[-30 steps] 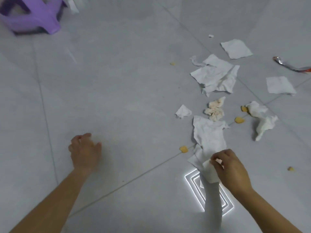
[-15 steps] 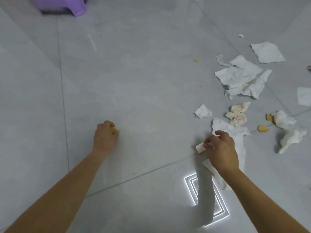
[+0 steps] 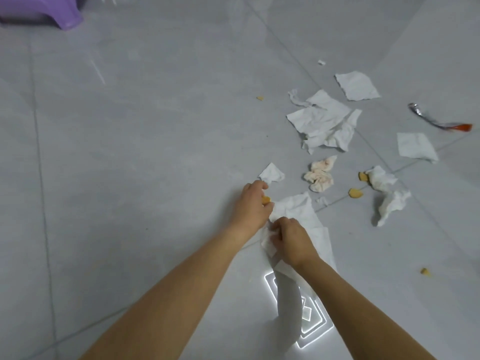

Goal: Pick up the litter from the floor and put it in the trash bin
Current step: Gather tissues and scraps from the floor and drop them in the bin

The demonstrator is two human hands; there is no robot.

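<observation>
My right hand grips a large white tissue that lies on the grey floor just in front of me. My left hand is right beside it, curled round a small orange scrap, with its fingertips near a little white tissue piece. More litter lies beyond and to the right: a stained crumpled tissue, a big crumpled white tissue, flat tissues, a twisted tissue, orange scraps and a foil wrapper. No trash bin is in view.
A purple plastic stool stands at the far left top. A bright ceiling-light reflection shines on the glossy tiles near my right forearm. A single orange crumb lies at the right.
My left hand has swung right across the floor, carrying the orange scrap, and now sits against my right hand. My right hand has bunched the large tissue tighter.
</observation>
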